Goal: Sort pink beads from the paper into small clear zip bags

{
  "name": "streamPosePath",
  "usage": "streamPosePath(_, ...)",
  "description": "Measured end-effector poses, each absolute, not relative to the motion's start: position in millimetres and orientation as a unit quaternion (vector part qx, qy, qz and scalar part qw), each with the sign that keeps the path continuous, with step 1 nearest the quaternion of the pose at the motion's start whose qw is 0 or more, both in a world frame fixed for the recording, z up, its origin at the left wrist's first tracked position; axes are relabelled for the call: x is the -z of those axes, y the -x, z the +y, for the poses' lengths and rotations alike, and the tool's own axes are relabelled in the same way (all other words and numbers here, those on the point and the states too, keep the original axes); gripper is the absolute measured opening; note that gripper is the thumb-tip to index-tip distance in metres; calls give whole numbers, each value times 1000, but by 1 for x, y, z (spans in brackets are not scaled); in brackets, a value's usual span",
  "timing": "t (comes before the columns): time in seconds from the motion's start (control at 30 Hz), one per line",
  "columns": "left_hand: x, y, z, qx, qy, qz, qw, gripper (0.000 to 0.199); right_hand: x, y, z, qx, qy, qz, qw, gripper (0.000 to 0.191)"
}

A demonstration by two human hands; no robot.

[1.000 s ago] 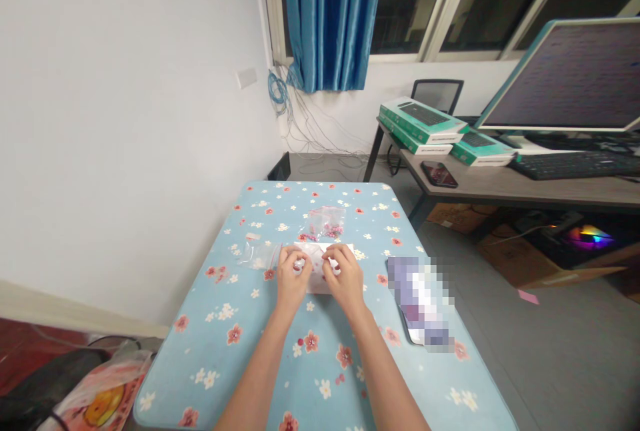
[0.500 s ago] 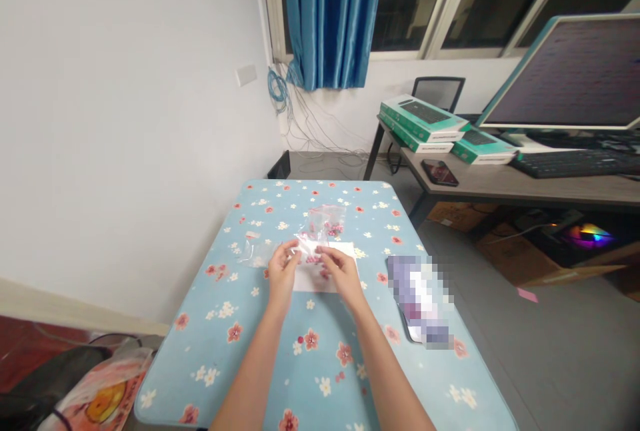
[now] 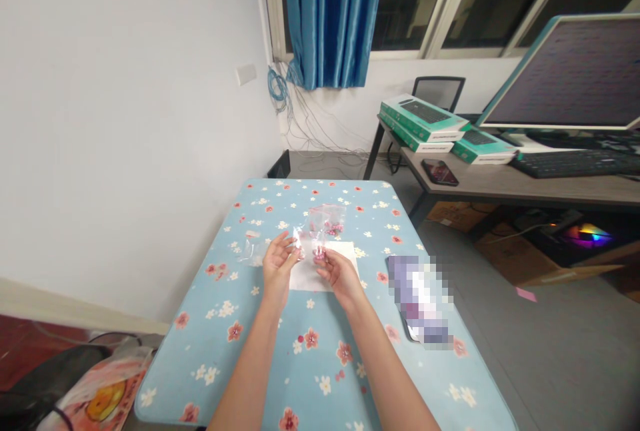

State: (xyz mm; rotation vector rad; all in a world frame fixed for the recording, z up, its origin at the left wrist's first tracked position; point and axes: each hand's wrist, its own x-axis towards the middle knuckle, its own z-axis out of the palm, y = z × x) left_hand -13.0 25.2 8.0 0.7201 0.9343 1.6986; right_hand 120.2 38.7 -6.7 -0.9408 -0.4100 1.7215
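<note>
Blue cloth with white and coral flowers covers the desk (image 3: 310,378) under my forearms, and a pale wall (image 3: 125,118) rises to the left of my hands. Well beyond my fingers hangs a blue curtain (image 3: 333,18) beside dark window panes (image 3: 405,14), with loose cables (image 3: 305,118) on the wall below it.

I have a small clear bag (image 3: 311,240) pinched between my two hands, in front of me and just above a white sheet (image 3: 307,279). My left hand (image 3: 278,268) grips its left side between thumb and fingers, the other fingers loosely spread. My right hand (image 3: 341,276) grasps the lower right corner, close to the pink pieces (image 3: 319,254) gathered inside, with its fingers curled.

Just beyond my hands lies a second bag (image 3: 327,216), also clear, with more pink bits showing through. Left of my left hand, a flat transparent packet (image 3: 254,252) rests on the cloth. Well to the right of my right hand is a flat item (image 3: 420,301), too pixelated for me to identify.

Farther right, a side table (image 3: 520,184) carries green boxes (image 3: 423,118), a dark phone (image 3: 440,172), a black keyboard (image 3: 575,163) and a big monitor (image 3: 570,74).
</note>
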Motion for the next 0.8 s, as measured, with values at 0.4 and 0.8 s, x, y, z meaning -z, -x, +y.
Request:
streamPosePath(0.4,-8,18,26,-713,-263,362,540,45,10,-108,36,-769,350,-78,529,10)
streamPosePath(0.8,-10,12,20,-665,-272,322,616,46,9,-101,32,-778,329,-4,535,8)
